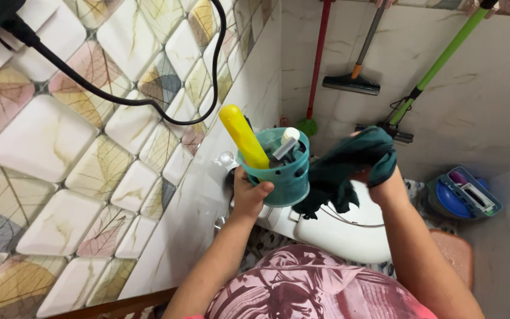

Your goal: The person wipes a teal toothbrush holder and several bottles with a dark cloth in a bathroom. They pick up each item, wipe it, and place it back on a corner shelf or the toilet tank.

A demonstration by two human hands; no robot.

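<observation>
My left hand (249,194) grips a teal holder cup (284,171) with round holes in its wall, held up above a white toilet (337,230). A yellow handle (242,134) and a white and grey tool (285,143) stick out of the cup. My right hand (379,171) holds a dark teal cloth (349,162) bunched beside the cup; the cloth touches the cup's right side and hangs down over the toilet.
A black cable (119,97) loops across the patterned tile wall at left. A red-handled brush (316,71), a squeegee (352,82) and a green-handled mop (438,65) lean on the back wall. A blue tub (461,198) sits at right.
</observation>
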